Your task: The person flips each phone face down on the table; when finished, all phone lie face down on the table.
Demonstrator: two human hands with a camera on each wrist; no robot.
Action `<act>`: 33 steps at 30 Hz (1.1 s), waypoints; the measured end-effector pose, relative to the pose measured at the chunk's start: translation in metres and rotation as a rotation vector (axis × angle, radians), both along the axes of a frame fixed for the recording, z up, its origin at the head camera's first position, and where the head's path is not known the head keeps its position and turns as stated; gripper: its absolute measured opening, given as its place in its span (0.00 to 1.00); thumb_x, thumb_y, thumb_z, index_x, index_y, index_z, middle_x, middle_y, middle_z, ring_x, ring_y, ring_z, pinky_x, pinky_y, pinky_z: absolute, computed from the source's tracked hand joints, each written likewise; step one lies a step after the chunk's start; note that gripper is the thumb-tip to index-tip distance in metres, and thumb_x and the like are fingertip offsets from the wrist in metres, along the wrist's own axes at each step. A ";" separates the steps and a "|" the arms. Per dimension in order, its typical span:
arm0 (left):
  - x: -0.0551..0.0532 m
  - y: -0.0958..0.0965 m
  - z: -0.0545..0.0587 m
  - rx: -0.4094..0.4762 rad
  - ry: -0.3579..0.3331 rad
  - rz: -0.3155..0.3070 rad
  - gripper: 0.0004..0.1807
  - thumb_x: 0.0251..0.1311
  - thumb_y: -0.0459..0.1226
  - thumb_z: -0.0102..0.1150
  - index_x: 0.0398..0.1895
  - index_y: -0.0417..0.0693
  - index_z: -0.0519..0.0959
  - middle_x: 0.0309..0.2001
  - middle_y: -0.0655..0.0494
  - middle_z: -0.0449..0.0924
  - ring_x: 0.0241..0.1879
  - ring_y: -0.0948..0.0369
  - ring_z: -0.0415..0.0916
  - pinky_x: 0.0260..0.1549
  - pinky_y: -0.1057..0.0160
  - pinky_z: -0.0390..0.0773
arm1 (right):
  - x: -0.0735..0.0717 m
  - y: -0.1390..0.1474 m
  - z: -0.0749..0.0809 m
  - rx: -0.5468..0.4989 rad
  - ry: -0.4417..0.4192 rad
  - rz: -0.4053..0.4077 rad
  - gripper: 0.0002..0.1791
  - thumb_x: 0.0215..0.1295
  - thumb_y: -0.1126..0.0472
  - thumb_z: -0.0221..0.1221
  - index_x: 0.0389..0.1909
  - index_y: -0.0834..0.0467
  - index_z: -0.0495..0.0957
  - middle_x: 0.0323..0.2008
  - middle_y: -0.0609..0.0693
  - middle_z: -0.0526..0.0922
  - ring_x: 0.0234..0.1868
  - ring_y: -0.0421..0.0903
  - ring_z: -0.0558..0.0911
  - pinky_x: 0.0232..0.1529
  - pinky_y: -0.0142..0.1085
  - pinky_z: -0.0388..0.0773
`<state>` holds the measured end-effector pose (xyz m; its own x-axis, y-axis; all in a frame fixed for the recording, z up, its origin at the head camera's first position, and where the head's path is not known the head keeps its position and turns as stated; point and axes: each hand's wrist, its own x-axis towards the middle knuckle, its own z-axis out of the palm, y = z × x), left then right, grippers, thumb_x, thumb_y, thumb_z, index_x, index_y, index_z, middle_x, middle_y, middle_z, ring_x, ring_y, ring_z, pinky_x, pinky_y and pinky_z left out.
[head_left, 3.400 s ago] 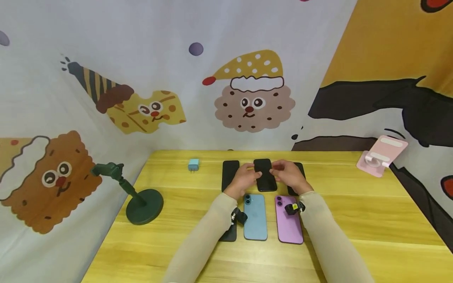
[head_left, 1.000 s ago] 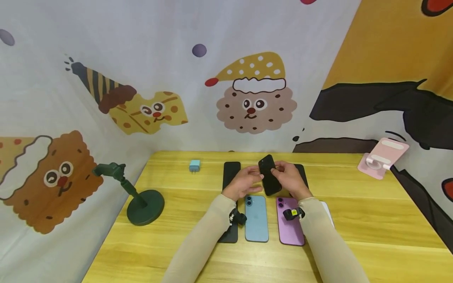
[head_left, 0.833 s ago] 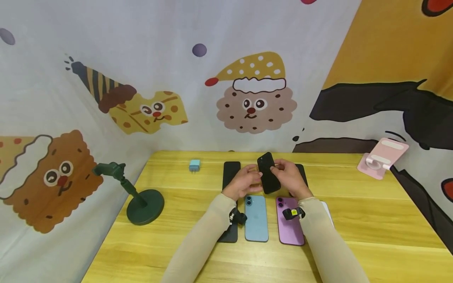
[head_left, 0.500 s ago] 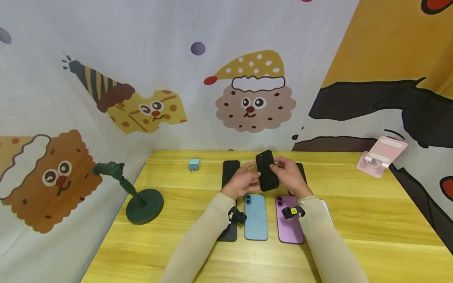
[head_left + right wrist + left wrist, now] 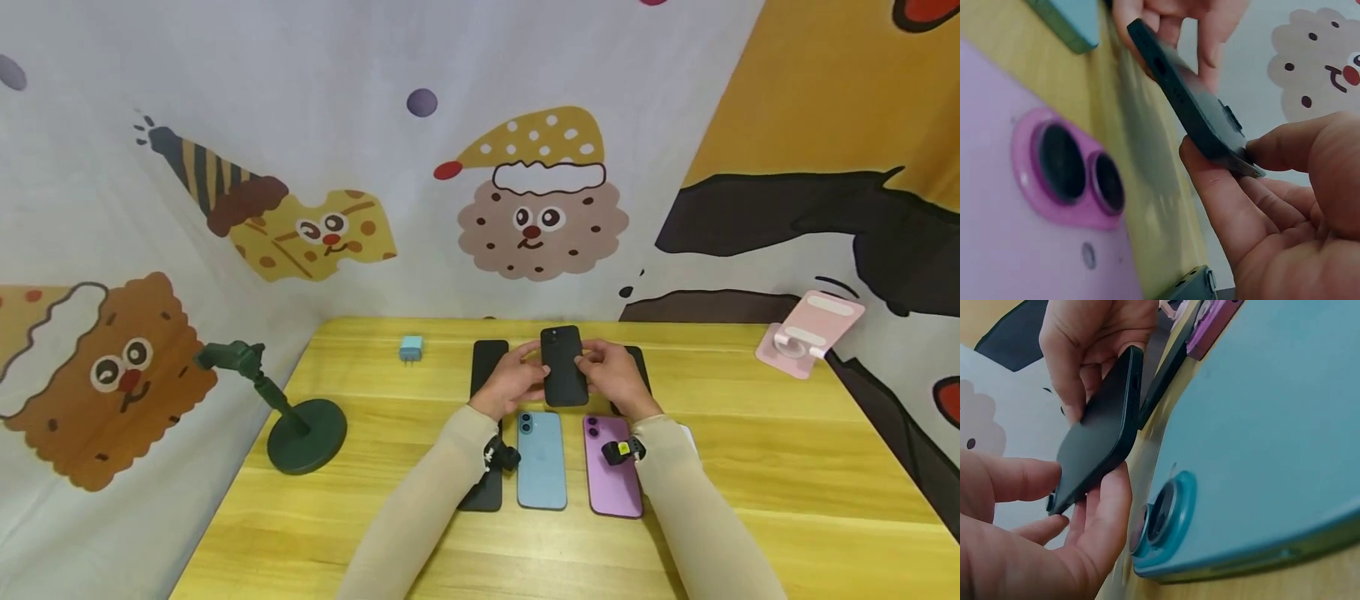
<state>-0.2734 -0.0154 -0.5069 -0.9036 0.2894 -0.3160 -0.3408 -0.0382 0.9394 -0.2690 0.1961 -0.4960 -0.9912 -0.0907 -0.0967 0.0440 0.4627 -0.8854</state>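
Note:
Raised off the table, a black smartphone (image 5: 565, 367) sits between my two hands, its camera corner at the far end. My left hand (image 5: 513, 382) pinches one long edge, thumb on the upper face and fingers beneath. On the opposite edge my right hand (image 5: 617, 380) pinches it the same way. The wrist views show the phone (image 5: 1100, 428) tilted, with a gap between it and the tabletop. Just below the hands lie a blue phone (image 5: 542, 462) and a pink phone (image 5: 611, 479), both camera side up.
Black phones lie at back left (image 5: 487, 365), back right (image 5: 639, 367) and front left (image 5: 486, 493), partly hidden by hands or sleeves. A white edge (image 5: 688, 435) peeks past the right sleeve. A green stand (image 5: 307, 437), blue charger (image 5: 410, 348) and pink stand (image 5: 806, 333) stand farther out.
The held phone showed a plain dark face at first. It was turned over, leaned at a slant, then straightened, and its camera side now shows. Both hands stay in nearly the same place.

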 end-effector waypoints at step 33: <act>0.001 -0.003 0.001 -0.159 0.066 -0.060 0.30 0.75 0.33 0.61 0.79 0.46 0.69 0.68 0.45 0.78 0.63 0.51 0.82 0.56 0.56 0.86 | 0.000 0.004 -0.007 0.148 0.028 -0.062 0.31 0.73 0.61 0.66 0.74 0.64 0.72 0.63 0.66 0.83 0.50 0.59 0.91 0.34 0.38 0.90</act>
<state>-0.2720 -0.0187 -0.5063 -0.9067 0.2942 -0.3023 -0.2751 0.1309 0.9525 -0.2691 0.2005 -0.5033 -0.9969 -0.0165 -0.0767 0.0526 0.5856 -0.8089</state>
